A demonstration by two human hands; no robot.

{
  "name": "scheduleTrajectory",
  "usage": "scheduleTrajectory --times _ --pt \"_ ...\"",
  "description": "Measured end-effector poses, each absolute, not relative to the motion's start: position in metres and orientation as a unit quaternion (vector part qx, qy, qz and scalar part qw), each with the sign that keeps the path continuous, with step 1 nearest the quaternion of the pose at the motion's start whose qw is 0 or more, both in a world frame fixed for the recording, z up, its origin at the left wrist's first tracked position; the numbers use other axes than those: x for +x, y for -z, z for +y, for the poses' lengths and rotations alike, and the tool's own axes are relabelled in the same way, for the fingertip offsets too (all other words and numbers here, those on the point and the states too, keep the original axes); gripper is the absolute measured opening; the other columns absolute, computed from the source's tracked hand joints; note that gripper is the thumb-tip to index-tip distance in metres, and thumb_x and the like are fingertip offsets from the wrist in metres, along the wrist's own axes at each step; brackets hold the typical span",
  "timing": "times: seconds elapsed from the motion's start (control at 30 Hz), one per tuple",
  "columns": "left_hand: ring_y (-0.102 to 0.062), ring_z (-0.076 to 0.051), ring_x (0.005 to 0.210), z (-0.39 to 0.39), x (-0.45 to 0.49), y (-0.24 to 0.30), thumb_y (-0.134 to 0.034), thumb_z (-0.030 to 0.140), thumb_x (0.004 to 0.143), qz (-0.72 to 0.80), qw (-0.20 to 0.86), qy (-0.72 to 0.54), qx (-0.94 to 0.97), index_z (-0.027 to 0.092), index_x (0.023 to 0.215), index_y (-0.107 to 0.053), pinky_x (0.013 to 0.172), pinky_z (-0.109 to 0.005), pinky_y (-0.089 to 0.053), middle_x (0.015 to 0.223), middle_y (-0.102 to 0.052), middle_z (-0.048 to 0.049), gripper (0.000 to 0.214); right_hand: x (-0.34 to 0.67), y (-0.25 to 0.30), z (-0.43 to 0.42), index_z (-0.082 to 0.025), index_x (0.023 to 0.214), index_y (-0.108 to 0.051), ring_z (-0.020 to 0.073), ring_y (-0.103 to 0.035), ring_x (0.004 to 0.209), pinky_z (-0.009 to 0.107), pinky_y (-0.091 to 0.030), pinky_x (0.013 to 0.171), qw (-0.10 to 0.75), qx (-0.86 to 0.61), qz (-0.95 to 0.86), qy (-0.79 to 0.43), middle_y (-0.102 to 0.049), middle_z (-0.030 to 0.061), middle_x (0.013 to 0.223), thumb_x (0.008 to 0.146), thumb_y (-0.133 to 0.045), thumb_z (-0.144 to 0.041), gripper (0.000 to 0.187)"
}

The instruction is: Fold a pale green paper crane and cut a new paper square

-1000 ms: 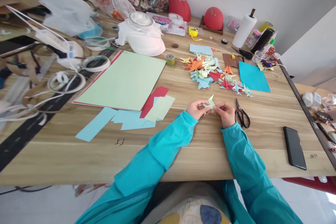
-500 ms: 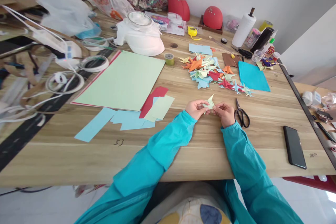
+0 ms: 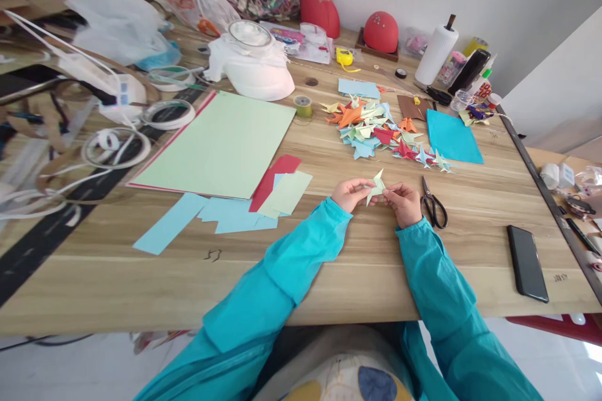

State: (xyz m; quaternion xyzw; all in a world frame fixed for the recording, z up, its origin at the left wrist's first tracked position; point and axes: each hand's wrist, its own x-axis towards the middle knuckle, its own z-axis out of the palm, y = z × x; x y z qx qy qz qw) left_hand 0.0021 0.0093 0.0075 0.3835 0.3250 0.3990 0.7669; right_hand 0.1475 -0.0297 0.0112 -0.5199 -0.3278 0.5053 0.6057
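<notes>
Between my two hands is a small pale green folded paper crane (image 3: pixel 375 187), with pointed tips sticking up and down. My left hand (image 3: pixel 350 193) pinches its left side, fingers closed. On the opposite side my right hand (image 3: pixel 403 202) grips it with thumb and fingertips. Black-handled scissors (image 3: pixel 434 206) lie just right of my right hand. Beyond my hands spreads a pile of folded paper cranes (image 3: pixel 371 128) in orange, red, blue, green and yellow. Left of my left hand lie cut green paper strips (image 3: pixel 286 195), a red piece (image 3: pixel 274 183) and blue strips (image 3: pixel 239 215).
A large green sheet stack (image 3: pixel 221 144) lies to the left. At the right are a black phone (image 3: pixel 527 263) and a turquoise square (image 3: pixel 454 136). Cables (image 3: pixel 113 150), a white cap (image 3: pixel 254 66) and a tape roll (image 3: pixel 303 106) stand farther back.
The folded paper has turned slightly in my fingers, its lower tip now showing more clearly. Both hands stay in nearly the same place.
</notes>
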Motion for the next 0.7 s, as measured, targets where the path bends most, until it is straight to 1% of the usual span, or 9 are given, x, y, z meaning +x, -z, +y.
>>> scheduleTrajectory --times 0.1,0.2,0.3,0.53,0.7 --pt "-0.065 -0.017 0.057 0.007 0.004 -0.007 -0.079 0.032 0.049 0.33 0.744 -0.408 0.413 0.011 0.077 -0.058 0.059 -0.031 -0.054 0.061 -0.067 -0.0035 0.042 0.147 -0.011 -0.03 -0.017 0.06 -0.059 0.0104 -0.053 0.043 0.023 -0.041 0.043 0.596 -0.524 -0.344 -0.501 -0.06 -0.0028 0.046 0.051 -0.078 -0.028 0.024" --pt "-0.063 -0.015 0.052 0.006 0.006 -0.005 -0.08 0.03 0.047 0.35 0.707 -0.419 0.449 0.013 0.073 -0.053 0.054 -0.028 -0.053 0.055 -0.065 -0.0009 0.041 0.146 -0.01 -0.031 -0.017 0.06 -0.059 0.0105 -0.053 0.043 0.023 -0.042 0.044 0.587 -0.524 -0.364 -0.499 -0.061 -0.0023 0.047 0.052 -0.078 -0.029 0.024" --pt "-0.063 -0.015 0.049 0.005 0.007 -0.002 -0.079 0.029 0.049 0.362 0.687 -0.423 0.467 0.014 0.072 -0.05 0.051 -0.027 -0.052 0.053 -0.063 0.0004 0.04 0.144 -0.01 -0.031 -0.016 0.061 -0.059 0.0099 -0.054 0.043 0.022 -0.042 0.045 0.58 -0.526 -0.376 -0.495 -0.062 -0.0022 0.047 0.053 -0.078 -0.029 0.024" --pt "-0.062 -0.014 0.048 0.002 0.007 -0.006 -0.077 0.025 0.049 0.373 0.661 -0.442 0.479 0.014 0.072 -0.051 0.048 -0.021 -0.048 0.052 -0.063 0.001 0.036 0.145 -0.011 -0.031 -0.016 0.062 -0.058 0.0094 -0.053 0.043 0.022 -0.042 0.045 0.567 -0.529 -0.394 -0.493 -0.061 -0.003 0.047 0.053 -0.078 -0.031 0.027" --pt "-0.063 -0.014 0.049 0.001 0.005 -0.013 -0.08 0.028 0.047 0.346 0.679 -0.445 0.471 0.014 0.07 -0.051 0.049 -0.022 -0.05 0.056 -0.065 -0.0004 0.039 0.146 -0.013 -0.032 -0.017 0.064 -0.057 0.008 -0.049 0.04 0.02 -0.037 0.041 0.559 -0.501 -0.388 -0.535 -0.057 -0.0049 0.045 0.054 -0.078 -0.032 0.028"
